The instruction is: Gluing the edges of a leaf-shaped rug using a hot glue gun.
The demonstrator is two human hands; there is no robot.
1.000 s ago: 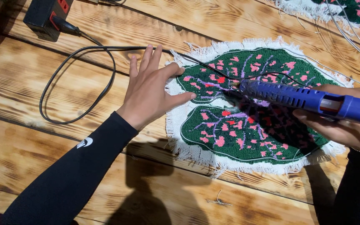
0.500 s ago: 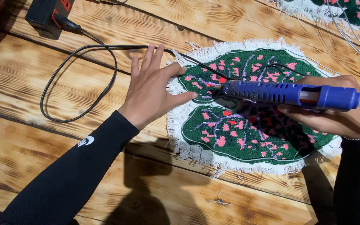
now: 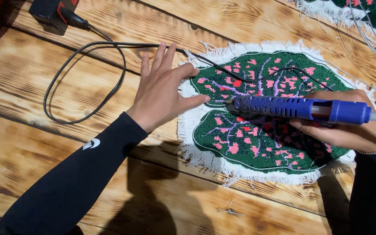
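While the nearest part of the scorched, strongly grained wooden plank table (image 3: 57,182) is crossed only by 2 black sleeves and a stray thread, the work is seen just beyond. A leaf-shaped tufted rug piece (image 3: 257,143), dense green pile with pink flecks and lilac veins, is laid flat at centre right on white woven backing with a frayed fringe. Its tufted face appears complete; the raw fringe is not yet trimmed or turned under, so edge finishing is judged to remain. No glue can be made out on it.

The left hand (image 3: 164,93) is spread wide and pressed flat, fingertips on the white border at the piece's left edge, holding nothing. The right hand (image 3: 349,126) is closed around a blue ribbed plastic glue gun (image 3: 301,109), held level over the pile with its dark nozzle pointing left, near the left thumb.

Farther off, a thin black cord (image 3: 83,82) is looped on the planks and run across the rug's top. A black plug block (image 3: 51,15) sits at the far left, and a second fringed green piece (image 3: 362,11) at the far right corner.
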